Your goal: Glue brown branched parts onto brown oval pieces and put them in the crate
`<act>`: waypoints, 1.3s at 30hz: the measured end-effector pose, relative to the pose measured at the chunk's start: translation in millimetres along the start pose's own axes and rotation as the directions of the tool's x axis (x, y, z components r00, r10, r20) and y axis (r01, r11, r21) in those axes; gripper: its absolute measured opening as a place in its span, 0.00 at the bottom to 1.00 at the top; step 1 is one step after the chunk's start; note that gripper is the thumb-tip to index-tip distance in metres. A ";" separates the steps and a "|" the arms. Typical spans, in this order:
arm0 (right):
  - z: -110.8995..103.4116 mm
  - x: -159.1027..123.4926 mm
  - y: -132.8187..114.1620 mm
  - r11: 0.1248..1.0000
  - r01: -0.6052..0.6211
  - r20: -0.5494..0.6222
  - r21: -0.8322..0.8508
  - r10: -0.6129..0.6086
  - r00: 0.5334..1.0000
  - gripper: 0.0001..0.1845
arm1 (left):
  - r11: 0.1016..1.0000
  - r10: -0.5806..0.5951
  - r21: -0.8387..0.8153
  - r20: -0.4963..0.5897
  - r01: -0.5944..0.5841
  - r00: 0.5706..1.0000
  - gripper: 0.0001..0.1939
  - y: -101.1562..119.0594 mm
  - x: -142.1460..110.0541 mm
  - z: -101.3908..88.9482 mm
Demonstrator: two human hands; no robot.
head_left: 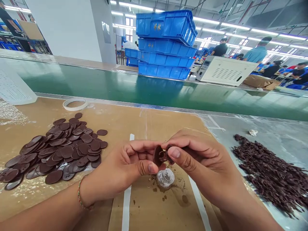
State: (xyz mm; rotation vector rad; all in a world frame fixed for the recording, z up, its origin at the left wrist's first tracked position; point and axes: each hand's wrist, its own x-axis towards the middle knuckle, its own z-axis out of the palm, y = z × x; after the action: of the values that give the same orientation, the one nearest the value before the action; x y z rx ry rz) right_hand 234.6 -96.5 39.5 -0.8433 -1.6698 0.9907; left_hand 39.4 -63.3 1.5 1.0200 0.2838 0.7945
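Left hand (120, 168): grip pretty much closed, thumb and fingers pinching a dark brown disc (157, 156) by its edge. Looks like it's held on edge, up off the board, so the face stays reachable and nothing touches the mess below.

Right hand (199, 160): grip closed too, thumb and fingertips on a twisted brown strip (166, 154) right up against that disc. Can't tell from here if the strip is fixed on or just pressed there. Both hands meet in the middle, probably for steady control of something this small.

Jar: a squat clear jar (165, 178) sits just under the hands on a tan cardboard sheet (144, 125), with brown smears (154, 188) around it. I'd guess it's parked there to be in easy reach.

Disc pile: a loose heap of matching brown discs (60, 150) lies on the left of the cardboard, close to the left hand.

Strip pile: a big mound of brown strips (269, 173) lies to the right on the grey counter (240, 126), near the right hand.

Further off: a green conveyor belt (96, 80), with stacked blue crates (166, 45) beyond it and co-workers (255, 48) at the back.
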 end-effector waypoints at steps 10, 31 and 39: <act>-0.4 -0.6 0.9 0.993 0.039 0.017 -0.113 -0.038 0.999 0.07 | 0.997 -0.053 0.058 -0.025 0.054 0.998 0.16 -0.1 -2.2 2.0; 10.3 0.9 7.1 0.997 0.021 -0.051 -0.068 -0.024 0.998 0.04 | 0.999 -0.020 0.023 -0.082 0.022 0.996 0.12 1.1 0.8 7.5; 14.0 2.4 6.7 0.992 -0.097 -0.055 0.081 0.102 0.993 0.08 | 0.996 -0.028 0.075 -0.121 0.038 0.992 0.12 -3.9 0.9 4.1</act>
State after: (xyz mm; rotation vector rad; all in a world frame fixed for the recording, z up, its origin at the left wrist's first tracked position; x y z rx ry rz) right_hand 221.0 -94.7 31.8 -0.9021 -1.5410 1.0826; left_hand 44.2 -66.4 0.4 1.0389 0.4363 0.8216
